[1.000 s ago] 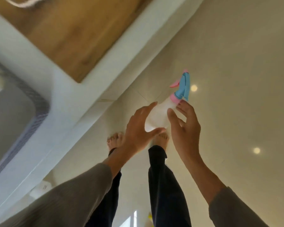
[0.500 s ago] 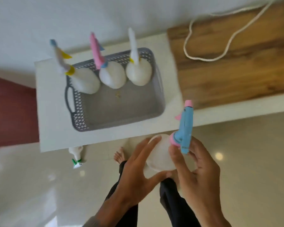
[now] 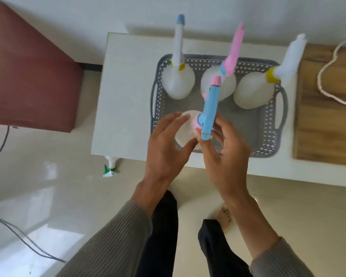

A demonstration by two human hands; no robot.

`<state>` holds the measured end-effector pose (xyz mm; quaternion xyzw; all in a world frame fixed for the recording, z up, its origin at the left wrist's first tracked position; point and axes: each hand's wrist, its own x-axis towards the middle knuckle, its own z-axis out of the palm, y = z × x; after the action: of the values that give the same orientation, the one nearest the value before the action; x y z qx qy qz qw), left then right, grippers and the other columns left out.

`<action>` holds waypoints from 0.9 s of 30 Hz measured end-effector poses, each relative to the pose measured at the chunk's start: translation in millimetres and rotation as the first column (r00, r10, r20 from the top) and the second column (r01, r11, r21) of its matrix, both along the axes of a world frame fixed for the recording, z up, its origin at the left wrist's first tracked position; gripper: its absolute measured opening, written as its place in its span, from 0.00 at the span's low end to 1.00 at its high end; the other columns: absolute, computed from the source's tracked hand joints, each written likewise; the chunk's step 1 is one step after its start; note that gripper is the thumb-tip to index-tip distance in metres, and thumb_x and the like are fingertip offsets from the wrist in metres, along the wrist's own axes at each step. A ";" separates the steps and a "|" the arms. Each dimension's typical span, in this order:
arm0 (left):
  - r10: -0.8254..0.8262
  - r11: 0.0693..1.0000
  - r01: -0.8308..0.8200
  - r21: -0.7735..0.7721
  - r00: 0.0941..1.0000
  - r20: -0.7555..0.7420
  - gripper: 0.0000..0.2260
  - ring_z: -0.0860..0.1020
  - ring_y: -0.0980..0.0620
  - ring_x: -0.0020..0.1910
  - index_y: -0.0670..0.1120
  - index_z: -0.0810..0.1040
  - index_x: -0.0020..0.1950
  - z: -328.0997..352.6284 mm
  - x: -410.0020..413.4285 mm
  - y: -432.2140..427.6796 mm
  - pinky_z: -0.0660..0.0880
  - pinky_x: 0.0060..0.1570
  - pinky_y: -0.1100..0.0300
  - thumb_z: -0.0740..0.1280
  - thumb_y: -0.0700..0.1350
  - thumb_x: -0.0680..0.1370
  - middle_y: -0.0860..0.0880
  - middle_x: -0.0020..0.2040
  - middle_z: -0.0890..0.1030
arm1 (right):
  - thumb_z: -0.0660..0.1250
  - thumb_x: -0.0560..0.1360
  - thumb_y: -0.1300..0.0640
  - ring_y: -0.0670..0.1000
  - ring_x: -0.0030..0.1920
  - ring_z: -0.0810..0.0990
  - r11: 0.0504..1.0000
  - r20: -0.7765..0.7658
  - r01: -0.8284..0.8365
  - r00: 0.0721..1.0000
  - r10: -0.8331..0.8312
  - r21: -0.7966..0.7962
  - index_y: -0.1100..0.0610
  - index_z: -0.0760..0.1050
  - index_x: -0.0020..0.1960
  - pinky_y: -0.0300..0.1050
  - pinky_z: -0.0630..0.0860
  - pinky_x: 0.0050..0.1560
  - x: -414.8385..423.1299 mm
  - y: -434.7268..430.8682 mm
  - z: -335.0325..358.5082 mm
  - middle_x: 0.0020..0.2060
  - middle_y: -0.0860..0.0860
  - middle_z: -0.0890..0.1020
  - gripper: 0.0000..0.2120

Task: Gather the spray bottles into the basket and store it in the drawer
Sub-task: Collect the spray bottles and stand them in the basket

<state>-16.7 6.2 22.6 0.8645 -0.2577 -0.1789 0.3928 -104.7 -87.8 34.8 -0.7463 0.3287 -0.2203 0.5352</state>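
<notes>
A grey perforated basket (image 3: 268, 134) stands on a white cabinet top (image 3: 124, 92). Three white spray bottles stand along its far side: one with a blue tip (image 3: 178, 80), one with a pink head (image 3: 231, 62), one with a white head and yellow collar (image 3: 254, 90). I hold a fourth white bottle with a blue and pink head (image 3: 209, 108) upright over the basket's near left corner. My left hand (image 3: 166, 148) cups its body and my right hand (image 3: 226, 154) grips it below the head. Another bottle with a green trigger (image 3: 110, 165) lies on the floor.
A wooden board (image 3: 326, 124) with a white cord (image 3: 328, 76) lies right of the basket. A dark red block (image 3: 28, 72) stands at the left. Cables (image 3: 18, 236) run over the glossy floor. My legs and one foot are below the cabinet edge.
The view swung from the floor to the cabinet. Both hands carried the blue-headed bottle forward from beside the cabinet edge to above the basket's near left corner.
</notes>
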 end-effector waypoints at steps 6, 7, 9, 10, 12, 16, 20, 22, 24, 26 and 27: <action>-0.002 0.995 0.004 0.098 1.000 -0.022 0.22 0.78 0.50 0.63 0.45 0.79 0.65 -28.0 40.9 10.4 0.76 0.60 0.51 0.76 0.45 0.72 0.48 0.66 0.78 | 0.70 0.78 0.63 0.49 0.61 0.82 0.999 -0.101 -0.033 0.994 0.030 -0.027 0.61 0.76 0.66 0.51 0.80 0.61 40.4 15.9 -29.5 0.60 0.53 0.83 0.17; 0.000 0.995 0.003 0.101 0.999 -0.033 0.22 0.78 0.50 0.63 0.45 0.79 0.65 -30.9 45.2 12.1 0.76 0.59 0.50 0.76 0.45 0.72 0.48 0.66 0.78 | 0.70 0.78 0.64 0.49 0.61 0.82 0.998 -0.110 -0.044 0.993 0.039 -0.043 0.62 0.77 0.65 0.51 0.80 0.61 44.9 18.4 -31.4 0.60 0.53 0.83 0.17; 0.000 0.993 0.005 0.117 0.999 -0.047 0.22 0.78 0.50 0.63 0.46 0.78 0.65 -35.5 50.9 15.4 0.77 0.59 0.50 0.76 0.45 0.73 0.49 0.67 0.78 | 0.70 0.77 0.64 0.50 0.61 0.82 0.997 -0.119 -0.057 0.992 0.050 -0.055 0.62 0.77 0.65 0.51 0.80 0.61 51.9 21.5 -33.5 0.60 0.53 0.83 0.17; -0.002 0.992 0.009 0.124 0.999 -0.052 0.22 0.78 0.50 0.63 0.46 0.78 0.66 -37.3 52.4 17.5 0.77 0.59 0.50 0.76 0.45 0.73 0.49 0.67 0.78 | 0.70 0.77 0.63 0.50 0.61 0.82 0.996 -0.123 -0.061 0.991 0.053 -0.059 0.62 0.77 0.65 0.51 0.80 0.61 54.0 22.6 -33.9 0.60 0.53 0.83 0.17; -0.010 0.992 0.016 0.121 0.998 -0.055 0.22 0.78 0.50 0.63 0.46 0.78 0.66 -40.1 53.9 20.7 0.77 0.59 0.51 0.76 0.45 0.73 0.49 0.67 0.78 | 0.70 0.77 0.62 0.51 0.60 0.82 0.995 -0.126 -0.066 0.990 0.056 -0.076 0.62 0.77 0.64 0.51 0.81 0.60 55.5 24.7 -35.2 0.60 0.53 0.83 0.16; -0.039 0.991 0.043 0.123 0.999 -0.038 0.23 0.80 0.48 0.61 0.45 0.78 0.65 -42.2 53.9 23.0 0.80 0.55 0.52 0.76 0.44 0.72 0.48 0.67 0.78 | 0.69 0.77 0.58 0.51 0.59 0.82 0.989 -0.114 -0.074 0.992 0.059 -0.127 0.64 0.77 0.63 0.53 0.82 0.58 54.2 27.4 -37.2 0.60 0.46 0.80 0.17; -0.044 0.992 0.046 0.121 0.999 -0.021 0.24 0.78 0.46 0.64 0.42 0.77 0.66 -45.1 50.1 22.9 0.80 0.57 0.49 0.76 0.44 0.72 0.45 0.67 0.78 | 0.68 0.76 0.54 0.49 0.59 0.81 0.982 -0.119 -0.107 0.989 0.088 -0.158 0.66 0.76 0.63 0.55 0.83 0.55 54.8 22.0 -41.0 0.60 0.46 0.78 0.20; -0.031 0.993 0.034 0.113 0.999 -0.026 0.24 0.78 0.46 0.65 0.42 0.77 0.67 -45.5 47.0 22.8 0.80 0.57 0.48 0.76 0.44 0.73 0.45 0.68 0.77 | 0.71 0.75 0.57 0.43 0.59 0.80 0.980 -0.123 -0.120 0.987 0.101 -0.161 0.65 0.76 0.63 0.53 0.83 0.55 53.7 18.8 -42.5 0.60 0.44 0.77 0.20; -0.028 0.993 0.031 0.117 0.999 -0.033 0.25 0.77 0.46 0.67 0.43 0.76 0.69 -44.1 44.4 23.0 0.80 0.58 0.46 0.75 0.44 0.73 0.45 0.70 0.76 | 0.73 0.75 0.61 0.42 0.59 0.79 0.977 -0.124 -0.145 0.984 0.126 -0.154 0.64 0.76 0.64 0.53 0.83 0.55 51.2 15.1 -43.8 0.60 0.43 0.77 0.19; -0.019 0.993 0.024 0.119 0.999 -0.046 0.26 0.76 0.46 0.68 0.43 0.74 0.71 -41.5 42.1 24.0 0.80 0.57 0.44 0.75 0.44 0.74 0.45 0.72 0.74 | 0.74 0.75 0.63 0.46 0.60 0.80 0.972 -0.131 -0.182 0.978 0.162 -0.151 0.64 0.76 0.64 0.52 0.82 0.56 48.7 11.7 -44.1 0.61 0.45 0.78 0.19; -0.011 0.993 0.016 0.115 0.999 -0.051 0.27 0.75 0.45 0.68 0.43 0.73 0.72 -39.7 40.2 25.8 0.80 0.57 0.43 0.74 0.44 0.74 0.46 0.73 0.73 | 0.74 0.75 0.63 0.47 0.61 0.80 0.969 -0.134 -0.197 0.975 0.178 -0.147 0.64 0.76 0.65 0.51 0.82 0.57 47.3 10.5 -43.7 0.62 0.45 0.78 0.20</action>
<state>23.5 32.0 -17.1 0.8792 -0.2428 -0.2179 0.3473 -57.4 -77.3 -9.0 -0.8264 0.2696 -0.1491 0.4714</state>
